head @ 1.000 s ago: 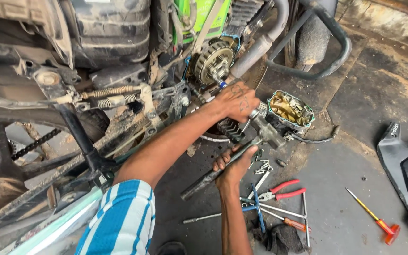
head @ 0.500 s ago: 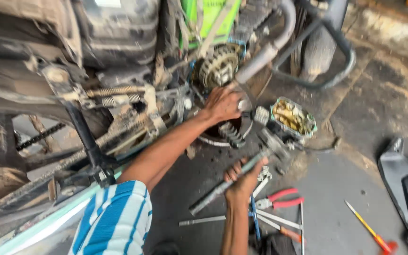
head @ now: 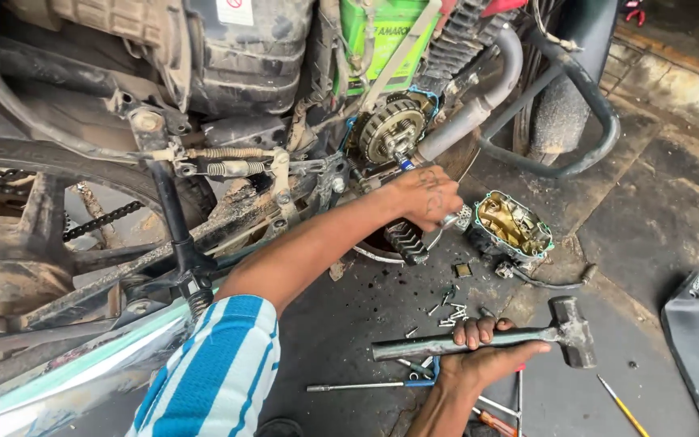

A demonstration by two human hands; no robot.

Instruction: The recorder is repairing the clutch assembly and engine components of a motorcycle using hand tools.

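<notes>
Head view: right hand (head: 491, 360) has its grip wrapped round the metal handle of a hammer (head: 487, 340), held roughly level just above the floor (head: 673, 218), head pointing right. Left hand (head: 426, 197) reaches in at the motorcycle engine, just below the round clutch assembly (head: 391, 129); fingers curled round a small metal part (head: 459, 218), can't tell exactly what. Removed engine cover (head: 513, 226) lies inside-up on the floor, just right of the left hand. Loose bolts (head: 451, 311) scattered between cover and hammer. Screwdriver (head: 623, 407) lies off right.
</notes>
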